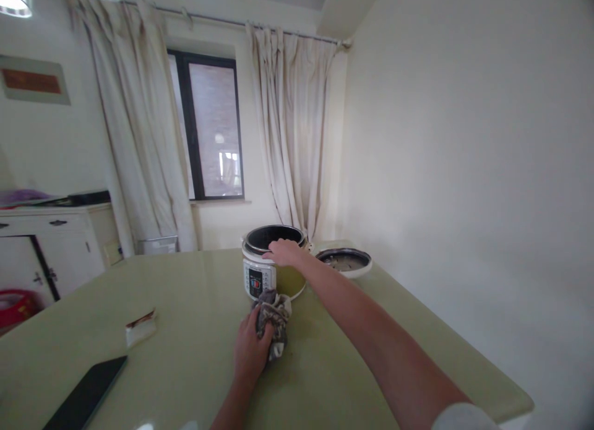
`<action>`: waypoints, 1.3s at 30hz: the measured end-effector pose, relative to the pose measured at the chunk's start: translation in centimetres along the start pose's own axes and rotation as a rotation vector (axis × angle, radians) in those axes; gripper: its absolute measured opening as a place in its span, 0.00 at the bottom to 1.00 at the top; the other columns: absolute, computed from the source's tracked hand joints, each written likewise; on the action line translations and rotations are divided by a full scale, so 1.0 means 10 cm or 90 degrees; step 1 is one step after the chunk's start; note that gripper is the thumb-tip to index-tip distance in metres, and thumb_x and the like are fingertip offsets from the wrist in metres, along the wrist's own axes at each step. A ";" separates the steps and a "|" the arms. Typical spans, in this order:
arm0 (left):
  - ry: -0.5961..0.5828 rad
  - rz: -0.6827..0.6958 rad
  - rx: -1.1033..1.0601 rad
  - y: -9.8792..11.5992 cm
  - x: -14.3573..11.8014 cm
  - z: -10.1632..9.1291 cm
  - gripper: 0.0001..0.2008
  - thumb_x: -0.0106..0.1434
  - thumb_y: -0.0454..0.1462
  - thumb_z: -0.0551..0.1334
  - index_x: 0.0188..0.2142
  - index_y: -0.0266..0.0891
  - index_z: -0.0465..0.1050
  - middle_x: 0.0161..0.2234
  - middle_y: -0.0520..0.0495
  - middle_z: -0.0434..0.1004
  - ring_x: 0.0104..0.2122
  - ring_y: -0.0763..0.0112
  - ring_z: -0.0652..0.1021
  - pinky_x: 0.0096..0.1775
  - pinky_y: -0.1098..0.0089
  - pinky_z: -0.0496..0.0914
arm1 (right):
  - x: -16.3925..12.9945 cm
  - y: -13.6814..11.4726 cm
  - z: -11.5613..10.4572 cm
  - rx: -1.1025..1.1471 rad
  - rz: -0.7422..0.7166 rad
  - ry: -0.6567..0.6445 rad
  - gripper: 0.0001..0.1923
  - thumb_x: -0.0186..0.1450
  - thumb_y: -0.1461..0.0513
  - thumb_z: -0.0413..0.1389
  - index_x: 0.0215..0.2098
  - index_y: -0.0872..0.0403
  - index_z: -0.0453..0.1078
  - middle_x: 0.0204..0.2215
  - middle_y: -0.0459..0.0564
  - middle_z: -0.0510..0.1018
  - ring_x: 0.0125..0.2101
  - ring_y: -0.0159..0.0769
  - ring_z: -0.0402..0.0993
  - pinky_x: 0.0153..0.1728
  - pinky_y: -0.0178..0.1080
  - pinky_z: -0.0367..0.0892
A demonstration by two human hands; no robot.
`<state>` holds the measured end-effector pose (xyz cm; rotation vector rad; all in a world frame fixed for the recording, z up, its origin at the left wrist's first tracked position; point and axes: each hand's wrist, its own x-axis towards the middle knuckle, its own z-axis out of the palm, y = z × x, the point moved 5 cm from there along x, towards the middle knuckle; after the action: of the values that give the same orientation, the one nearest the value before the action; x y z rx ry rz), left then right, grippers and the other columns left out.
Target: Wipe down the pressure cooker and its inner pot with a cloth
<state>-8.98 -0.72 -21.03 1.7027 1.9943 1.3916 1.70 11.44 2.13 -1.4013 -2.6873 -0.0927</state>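
Grey cloth [279, 313] sits bunched in our left hand [251, 348], clasped likely for a firm hold; beyond it, our right hand [285, 252] bends over the cooker [255, 284], perhaps steadying it (whether it grips, we cannot tell), the lid [346, 262] right of that hand.

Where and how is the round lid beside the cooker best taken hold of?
Probably by its right-hand rim, approached from the right: the lid lies flat, its raised edge offering something to pinch, while the cooker and the right forearm crowd its left and near sides.
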 end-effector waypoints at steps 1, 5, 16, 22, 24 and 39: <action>-0.002 -0.004 0.003 0.01 0.00 0.00 0.28 0.69 0.47 0.55 0.62 0.37 0.72 0.57 0.36 0.78 0.58 0.52 0.76 0.59 0.56 0.71 | 0.02 -0.01 -0.01 0.000 0.008 0.005 0.30 0.75 0.42 0.50 0.55 0.56 0.78 0.55 0.69 0.80 0.53 0.57 0.80 0.47 0.50 0.74; -0.016 -0.010 0.020 0.05 -0.01 0.00 0.26 0.69 0.46 0.55 0.63 0.40 0.72 0.58 0.38 0.78 0.58 0.54 0.76 0.58 0.57 0.71 | 0.07 0.01 -0.07 -0.003 0.009 0.047 0.24 0.76 0.48 0.52 0.51 0.58 0.78 0.52 0.69 0.82 0.51 0.56 0.82 0.45 0.48 0.74; -0.033 -0.033 0.024 0.05 0.01 0.03 0.27 0.69 0.45 0.56 0.64 0.40 0.70 0.60 0.37 0.76 0.59 0.55 0.76 0.58 0.60 0.71 | 0.06 0.38 -0.77 0.128 0.171 0.439 0.15 0.79 0.56 0.47 0.49 0.55 0.72 0.45 0.60 0.83 0.46 0.45 0.78 0.46 0.42 0.65; -0.033 -0.026 0.021 0.02 0.03 0.06 0.27 0.69 0.45 0.55 0.64 0.39 0.71 0.60 0.38 0.77 0.60 0.55 0.76 0.59 0.59 0.70 | -0.77 0.68 -1.45 0.385 0.097 0.750 0.22 0.71 0.43 0.56 0.38 0.53 0.73 0.34 0.49 0.81 0.34 0.39 0.73 0.40 0.41 0.66; -0.035 -0.023 0.022 0.02 0.04 0.05 0.28 0.69 0.47 0.54 0.64 0.39 0.70 0.59 0.38 0.77 0.59 0.54 0.76 0.59 0.58 0.71 | -1.18 0.64 -1.50 0.395 -0.023 0.725 0.22 0.70 0.43 0.58 0.36 0.52 0.74 0.31 0.47 0.80 0.32 0.37 0.72 0.39 0.40 0.67; -0.037 -0.072 0.049 0.08 -0.01 -0.16 0.28 0.72 0.47 0.54 0.66 0.37 0.66 0.55 0.33 0.81 0.53 0.48 0.82 0.52 0.54 0.74 | -3.22 0.11 0.05 0.066 -0.227 0.741 0.10 0.69 0.56 0.66 0.40 0.52 0.72 0.25 0.46 0.74 0.28 0.38 0.70 0.35 0.44 0.62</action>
<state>-9.48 -1.76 -19.63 1.6139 2.1024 1.2293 20.81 -14.06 -2.34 -0.5001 -1.8349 -0.5767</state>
